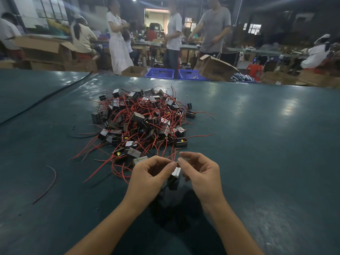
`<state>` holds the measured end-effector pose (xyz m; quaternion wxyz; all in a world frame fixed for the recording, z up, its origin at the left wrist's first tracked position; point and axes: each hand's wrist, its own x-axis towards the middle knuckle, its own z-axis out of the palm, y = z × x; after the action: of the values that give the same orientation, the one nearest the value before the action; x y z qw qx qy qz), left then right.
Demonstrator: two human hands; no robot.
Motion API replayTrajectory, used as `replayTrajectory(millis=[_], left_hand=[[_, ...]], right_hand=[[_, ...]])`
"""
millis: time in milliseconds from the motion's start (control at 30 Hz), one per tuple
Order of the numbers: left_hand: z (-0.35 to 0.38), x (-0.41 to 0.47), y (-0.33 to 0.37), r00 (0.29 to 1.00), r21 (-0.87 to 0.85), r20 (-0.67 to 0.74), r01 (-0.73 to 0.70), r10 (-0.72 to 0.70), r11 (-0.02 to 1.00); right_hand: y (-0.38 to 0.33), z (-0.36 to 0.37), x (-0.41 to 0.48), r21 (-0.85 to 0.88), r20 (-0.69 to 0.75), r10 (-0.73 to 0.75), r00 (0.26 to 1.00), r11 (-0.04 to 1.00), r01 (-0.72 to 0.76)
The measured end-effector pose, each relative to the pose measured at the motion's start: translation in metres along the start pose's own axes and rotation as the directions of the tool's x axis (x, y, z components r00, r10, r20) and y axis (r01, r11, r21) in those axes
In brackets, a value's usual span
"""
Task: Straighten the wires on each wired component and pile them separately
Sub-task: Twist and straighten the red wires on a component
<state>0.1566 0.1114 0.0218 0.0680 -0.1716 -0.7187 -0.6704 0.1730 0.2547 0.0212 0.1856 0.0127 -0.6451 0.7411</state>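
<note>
**Neighbour:** What have you got there?

**Me:** One component [175,173], a small block with a pale face. It hangs between my hands at the near edge of the heap, just above the table [257,144].

**Neighbour:** How are you holding it?

**Me:** My left hand [147,173] has thumb and forefinger pressed together on its red wires [172,154], and my other fingers are curled under. The wires rise from the pinch and bend toward the far side.

**Neighbour:** And the other hand?

**Me:** My right hand [200,173] meets the left at the same spot, with one fingertip touching the left thumb tip. My forefinger is stretched out just above it, a little apart. The lower fingers curl beside the block, but I cannot tell whether they grip it or the wire.

**Neighbour:** Where are the rest?

**Me:** In the heap [141,122] beyond my hands, toward the middle of the table. It is dark blocks tangled in red and black leads, and strands trail out on every side.

**Neighbour:** Anything else on the table?

**Me:** A loose red wire [50,183] lies curved, well apart on the near left. A black cable [46,100] runs across the far left.

**Neighbour:** And past the far edge?

**Me:** Two blue crates [159,73] and a tipped cardboard box [215,68], with people [117,43] standing and sitting at benches behind them.
</note>
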Motion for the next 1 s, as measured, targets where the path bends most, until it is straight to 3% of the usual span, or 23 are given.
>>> replayTrajectory(millis=[267,400,600,1000], left_hand=[[0.0003,0.0010,-0.0019,1.000,-0.045,0.007,0.028,-0.028,0.999],[-0.0011,0.0020,-0.0032,0.999,-0.032,0.020,0.030,-0.030,0.999],[-0.0025,0.0018,-0.0035,0.995,-0.032,0.095,0.014,-0.011,0.999],[-0.0015,0.0005,-0.0082,0.991,0.142,0.131,-0.046,0.027,0.989]], right_hand=[[0.0009,-0.0003,-0.0047,-0.238,0.069,-0.213,0.974,0.945,0.224],[0.0008,-0.0031,-0.0047,-0.271,0.100,-0.241,0.965,0.927,0.260],[0.0007,-0.0027,-0.0020,-0.243,0.066,-0.214,0.975,0.944,0.224],[0.0028,-0.0048,0.0032,-0.150,0.093,0.048,0.995,0.988,-0.034]])
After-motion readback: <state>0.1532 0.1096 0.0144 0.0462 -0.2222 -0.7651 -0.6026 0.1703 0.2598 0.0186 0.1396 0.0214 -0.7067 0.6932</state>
